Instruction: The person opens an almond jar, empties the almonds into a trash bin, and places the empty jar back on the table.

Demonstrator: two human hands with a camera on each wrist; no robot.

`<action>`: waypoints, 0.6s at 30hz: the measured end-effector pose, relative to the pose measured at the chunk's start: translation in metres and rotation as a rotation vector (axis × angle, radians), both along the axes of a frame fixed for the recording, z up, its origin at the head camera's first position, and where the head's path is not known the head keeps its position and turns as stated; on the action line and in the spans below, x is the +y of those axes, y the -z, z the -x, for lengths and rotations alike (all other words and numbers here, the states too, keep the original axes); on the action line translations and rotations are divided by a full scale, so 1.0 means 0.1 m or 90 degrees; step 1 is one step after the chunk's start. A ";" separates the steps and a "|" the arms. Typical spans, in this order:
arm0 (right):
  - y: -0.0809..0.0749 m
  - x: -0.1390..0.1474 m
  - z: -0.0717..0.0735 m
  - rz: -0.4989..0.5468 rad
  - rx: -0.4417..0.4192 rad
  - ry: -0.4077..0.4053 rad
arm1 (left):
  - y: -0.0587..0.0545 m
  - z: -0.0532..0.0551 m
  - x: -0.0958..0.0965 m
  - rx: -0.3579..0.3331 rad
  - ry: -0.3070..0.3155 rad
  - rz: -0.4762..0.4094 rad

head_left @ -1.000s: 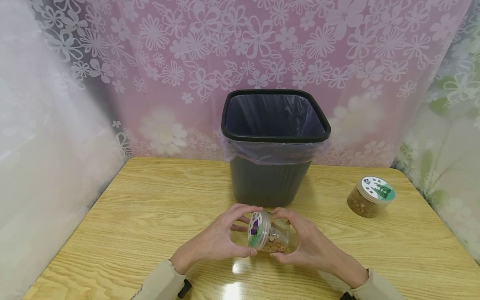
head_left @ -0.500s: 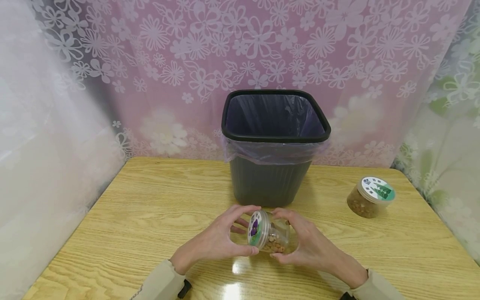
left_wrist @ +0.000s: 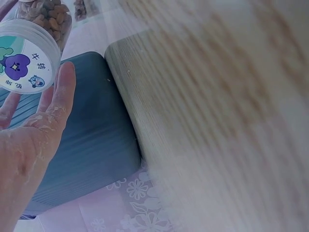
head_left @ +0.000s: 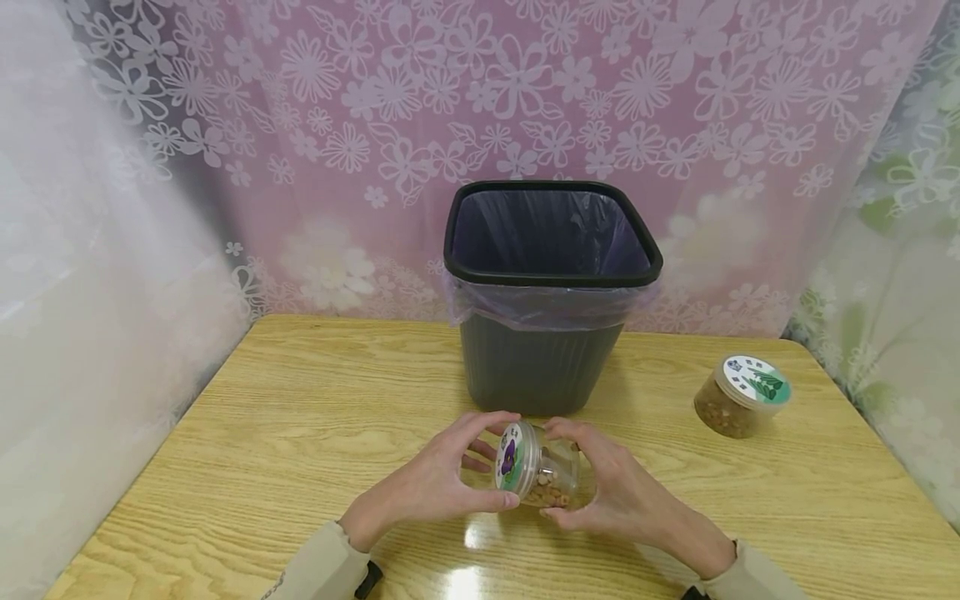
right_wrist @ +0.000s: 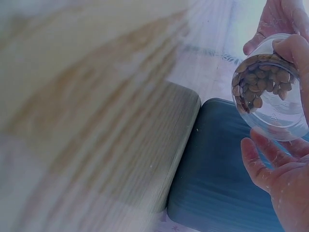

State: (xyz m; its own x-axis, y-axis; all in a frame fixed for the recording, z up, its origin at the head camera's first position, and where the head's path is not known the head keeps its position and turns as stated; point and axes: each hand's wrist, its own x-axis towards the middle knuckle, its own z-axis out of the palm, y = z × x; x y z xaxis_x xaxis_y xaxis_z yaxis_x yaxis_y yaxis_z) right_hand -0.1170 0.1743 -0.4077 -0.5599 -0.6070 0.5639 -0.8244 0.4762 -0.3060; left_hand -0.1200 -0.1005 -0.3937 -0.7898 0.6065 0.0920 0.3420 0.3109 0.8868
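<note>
A clear plastic jar (head_left: 557, 477), part filled with brown nut-like pieces, is tilted on its side between my hands with its lid facing left. My left hand (head_left: 427, 483) grips the round lid (head_left: 512, 460), thumb at the lower edge and fingers at the top. Around the jar's body curls my right hand (head_left: 633, 492), its thumb below and fingers above. In the left wrist view the lid (left_wrist: 29, 63) bears a purple cartoon flower. Through the jar's base (right_wrist: 270, 96) in the right wrist view, the pieces lie heaped to one side.
A dark bin (head_left: 540, 358) with a black rim and purple liner stands just beyond my hands. At right, a second jar (head_left: 738, 398) with a green-and-white lid holds brown pieces. Both stand on the wood-grain table (head_left: 315, 392), and a pink floral curtain (head_left: 360, 167) hangs behind.
The left fingers shift slightly on the lid, and the lid's printed picture turns a little. The right hand and the jar's body stay in place.
</note>
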 end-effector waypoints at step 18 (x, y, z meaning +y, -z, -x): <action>-0.01 0.00 0.00 -0.007 -0.028 0.012 | 0.01 0.01 0.01 0.017 -0.014 -0.008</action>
